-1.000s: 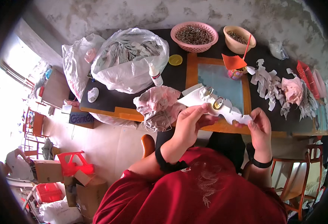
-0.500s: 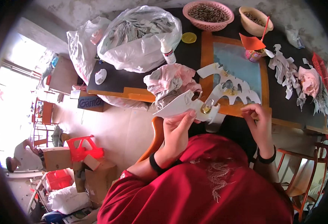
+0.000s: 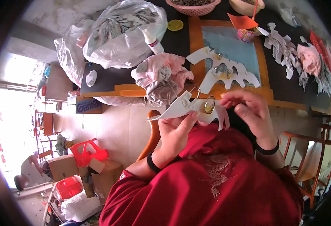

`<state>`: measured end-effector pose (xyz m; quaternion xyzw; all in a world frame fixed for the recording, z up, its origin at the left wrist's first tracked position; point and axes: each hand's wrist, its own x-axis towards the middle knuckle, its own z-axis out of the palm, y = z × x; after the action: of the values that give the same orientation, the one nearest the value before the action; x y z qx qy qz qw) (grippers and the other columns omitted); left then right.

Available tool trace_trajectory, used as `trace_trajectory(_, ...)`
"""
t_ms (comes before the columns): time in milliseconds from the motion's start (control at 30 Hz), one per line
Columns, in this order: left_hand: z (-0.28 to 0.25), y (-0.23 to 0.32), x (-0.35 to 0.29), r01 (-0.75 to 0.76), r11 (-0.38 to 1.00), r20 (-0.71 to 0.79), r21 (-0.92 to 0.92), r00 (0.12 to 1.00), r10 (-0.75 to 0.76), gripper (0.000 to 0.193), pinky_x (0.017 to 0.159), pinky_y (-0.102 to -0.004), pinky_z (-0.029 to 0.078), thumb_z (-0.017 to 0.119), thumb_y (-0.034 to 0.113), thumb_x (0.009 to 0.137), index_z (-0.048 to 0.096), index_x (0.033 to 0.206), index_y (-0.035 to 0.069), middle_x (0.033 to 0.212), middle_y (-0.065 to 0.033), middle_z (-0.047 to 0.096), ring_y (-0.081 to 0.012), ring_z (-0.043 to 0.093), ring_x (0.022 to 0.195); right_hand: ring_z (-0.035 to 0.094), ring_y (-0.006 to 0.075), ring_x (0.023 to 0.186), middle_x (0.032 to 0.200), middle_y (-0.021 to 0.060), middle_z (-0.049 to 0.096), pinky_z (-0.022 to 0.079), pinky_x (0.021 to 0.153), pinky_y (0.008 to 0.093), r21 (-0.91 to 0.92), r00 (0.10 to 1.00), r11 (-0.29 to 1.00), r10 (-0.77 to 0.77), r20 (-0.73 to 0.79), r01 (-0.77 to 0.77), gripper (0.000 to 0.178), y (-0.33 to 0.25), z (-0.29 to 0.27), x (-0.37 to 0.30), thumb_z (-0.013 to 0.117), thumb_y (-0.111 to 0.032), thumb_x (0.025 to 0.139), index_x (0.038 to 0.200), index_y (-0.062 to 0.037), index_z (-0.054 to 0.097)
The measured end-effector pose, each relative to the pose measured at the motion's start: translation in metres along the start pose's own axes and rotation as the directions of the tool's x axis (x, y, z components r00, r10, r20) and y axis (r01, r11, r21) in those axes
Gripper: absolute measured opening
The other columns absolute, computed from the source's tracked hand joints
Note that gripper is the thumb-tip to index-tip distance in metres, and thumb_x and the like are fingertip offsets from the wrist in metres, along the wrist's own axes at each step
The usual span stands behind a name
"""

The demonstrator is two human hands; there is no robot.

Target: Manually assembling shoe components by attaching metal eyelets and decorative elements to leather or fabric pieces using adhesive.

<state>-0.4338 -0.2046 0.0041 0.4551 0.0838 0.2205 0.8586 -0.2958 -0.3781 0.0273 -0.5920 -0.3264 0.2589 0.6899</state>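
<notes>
Far out to the left of the hands, I have a person in white (image 3: 29, 171), then a red stool (image 3: 88, 151) by some cardboard boxes (image 3: 62, 167). Nearer, ahead and to the left, a small white object (image 3: 91, 78) lies on the black-topped bench (image 3: 114, 80). Beyond it I make out a clear bag (image 3: 105, 52) stuffed with grey strips, with a white bottle (image 3: 153, 43) upright against its right side. Straight ahead of my left hand (image 3: 175, 137) sits a crumpled pink-and-grey cloth (image 3: 160, 73), at the bench's near edge.

That left hand pinches a white cutout (image 3: 175, 107), thumb on top, out in front of the red shirt (image 3: 195, 184). Two metal rings (image 3: 209, 105) stand up from it. Past the hands, a yellow lid (image 3: 175, 25) lies right of the bag, and two more cutouts (image 3: 210, 80) lie partly over a bluish panel (image 3: 224, 37).

My right hand (image 3: 252, 111) is raised just beside the cutout's right end, fingers loosely bent, thumb apart; I cannot tell whether its fingertips touch the piece. Ahead of it stands a cup (image 3: 244, 35) under an orange scoop (image 3: 242, 21). Further right are pale scraps (image 3: 280, 49) and a pink bundle (image 3: 309, 60).
</notes>
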Motion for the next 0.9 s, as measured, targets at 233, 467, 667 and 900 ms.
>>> trace_trajectory(233,0.006,-0.008,-0.012,0.012,0.998,-0.017,0.066,1.000,-0.011,0.025,0.083,-0.0271,0.053,0.067,-0.003,0.088,0.060,0.111,-0.002,0.102,-0.0088,0.067,-0.0148,0.064,0.093,0.066,0.0120,0.069,0.072,0.0002,0.069,0.036,0.103,0.0395,-0.387,0.998,0.922,-0.044,-0.050,0.021,0.010,-0.002,0.004,-0.016,0.073,-0.009,0.084,0.092,-0.0072,0.067)
trace_trajectory(467,0.008,-0.011,-0.015,0.277,0.935,0.101,0.223,0.947,-0.305,0.026,0.090,-0.0308,0.053,0.068,-0.002,0.088,0.059,0.112,-0.003,0.106,-0.0095,0.066,-0.0170,0.063,0.101,0.066,0.0145,0.070,0.068,-0.0003,0.068,0.031,0.107,0.0421,-0.522,0.978,0.843,-0.198,-0.072,0.132,0.012,0.008,-0.004,-0.031,0.075,-0.012,0.083,0.093,-0.0087,0.070)
trace_trajectory(667,0.012,-0.015,-0.017,0.282,0.938,0.135,0.203,0.940,-0.312,0.028,0.089,-0.0304,0.053,0.067,-0.007,0.086,0.060,0.114,-0.002,0.105,-0.0089,0.067,-0.0147,0.064,0.099,0.063,0.0217,0.081,0.088,0.0078,0.068,0.046,0.080,0.0322,-0.591,0.951,0.781,-0.302,-0.074,0.202,0.021,-0.008,-0.014,-0.031,0.075,-0.013,0.080,0.100,-0.0053,0.071)
trace_trajectory(900,0.017,-0.012,-0.021,0.260,0.946,0.143,0.193,0.947,-0.289,0.039,0.089,-0.0298,0.053,0.066,-0.009,0.085,0.056,0.122,-0.003,0.112,-0.0110,0.065,-0.0148,0.063,0.101,0.062,0.0186,0.075,0.080,0.0056,0.069,0.046,0.073,0.0309,-0.538,0.984,0.836,-0.166,-0.060,0.108,0.014,-0.007,-0.014,-0.037,0.076,-0.011,0.079,0.089,-0.0045,0.071)
